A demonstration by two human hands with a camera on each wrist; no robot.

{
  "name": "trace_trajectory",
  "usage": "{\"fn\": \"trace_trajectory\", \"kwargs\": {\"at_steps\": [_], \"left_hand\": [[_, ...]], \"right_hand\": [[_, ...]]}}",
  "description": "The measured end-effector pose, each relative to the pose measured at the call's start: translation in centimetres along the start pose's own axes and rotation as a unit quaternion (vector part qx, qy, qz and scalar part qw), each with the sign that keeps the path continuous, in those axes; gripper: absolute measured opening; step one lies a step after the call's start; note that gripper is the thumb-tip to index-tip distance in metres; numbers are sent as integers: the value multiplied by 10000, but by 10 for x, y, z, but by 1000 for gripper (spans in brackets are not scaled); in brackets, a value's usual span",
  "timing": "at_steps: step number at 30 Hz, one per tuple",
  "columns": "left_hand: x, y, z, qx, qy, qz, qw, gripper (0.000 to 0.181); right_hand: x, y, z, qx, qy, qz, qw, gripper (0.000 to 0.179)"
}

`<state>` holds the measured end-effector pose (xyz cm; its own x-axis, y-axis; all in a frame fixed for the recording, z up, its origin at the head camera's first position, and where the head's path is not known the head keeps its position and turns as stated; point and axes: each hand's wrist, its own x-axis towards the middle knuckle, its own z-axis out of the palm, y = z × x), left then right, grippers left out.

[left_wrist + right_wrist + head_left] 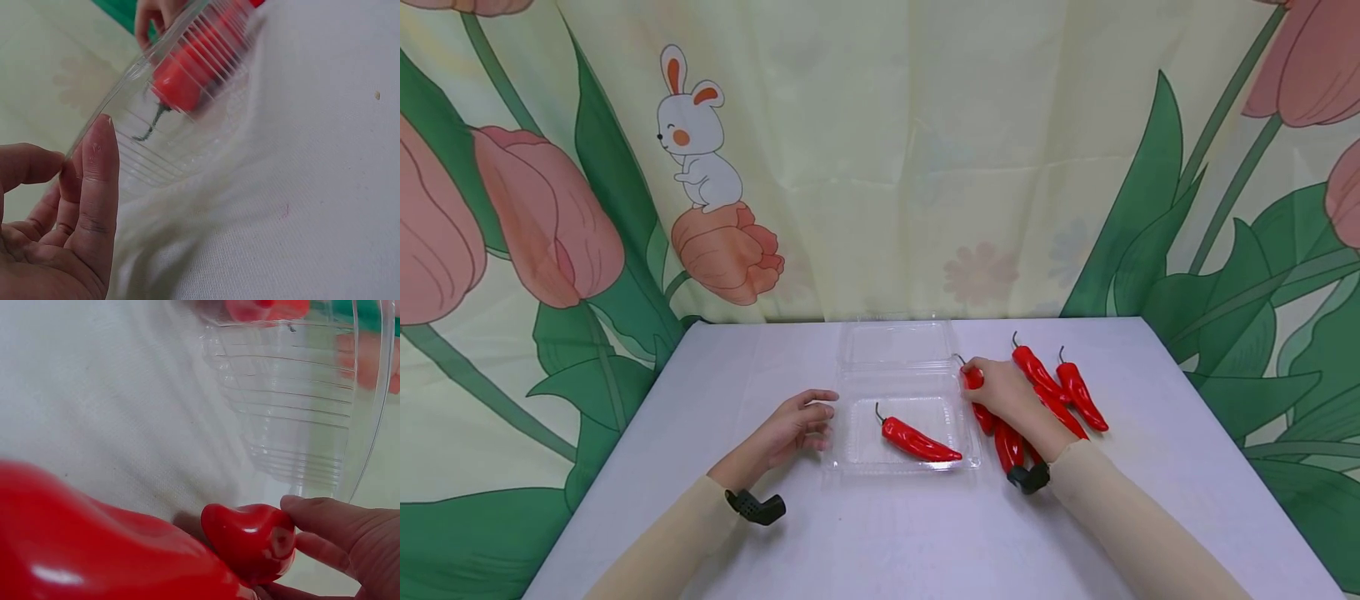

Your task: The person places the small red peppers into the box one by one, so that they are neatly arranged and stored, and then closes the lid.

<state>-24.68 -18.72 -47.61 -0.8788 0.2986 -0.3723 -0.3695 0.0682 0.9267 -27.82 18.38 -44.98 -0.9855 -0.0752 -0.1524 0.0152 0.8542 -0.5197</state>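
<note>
A clear plastic clamshell box point(865, 457) lies with its lid folded back on the table, one red chili pepper point(919, 440) lying in its base. My left hand point(793, 429) is at the box's left side, fingers loosely extended. In the left wrist view, the thumb and fingers point(97, 181) are at the clear rim. Right of the box, my right hand point(1000, 390) grips another red chili pepper point(973, 379) near its stem end. The right wrist view shows thumb and fingers against this glossy pepper point(250, 540), with another large pepper point(94, 544) close beside it.
More red chili peppers point(1078, 396) lie in a loose group on the right of the table, some partly under my right forearm. The white-covered table point(880, 542) meets a tulip-and-rabbit curtain point(865, 167) at its back edge.
</note>
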Motion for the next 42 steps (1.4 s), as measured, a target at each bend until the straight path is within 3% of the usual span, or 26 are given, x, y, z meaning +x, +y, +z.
{"fn": "trace_trajectory", "kwargs": {"at_steps": [11, 20, 29, 42], "left_hand": [[1, -1, 1, -54, -7, 24, 10000, 46], [3, -2, 1, -61, -2, 21, 10000, 46], [1, 0, 2, -66, 73, 2, 10000, 44], [3, -4, -1, -6, 51, 44, 10000, 43]], "right_hand": [[3, 4, 0, 352, 133, 216, 9991, 71], [3, 8, -3, 792, 622, 444, 9939, 87], [2, 5, -10, 1237, 904, 522, 9868, 90], [-12, -12, -13, 1212, 1230, 106, 9849, 77]]}}
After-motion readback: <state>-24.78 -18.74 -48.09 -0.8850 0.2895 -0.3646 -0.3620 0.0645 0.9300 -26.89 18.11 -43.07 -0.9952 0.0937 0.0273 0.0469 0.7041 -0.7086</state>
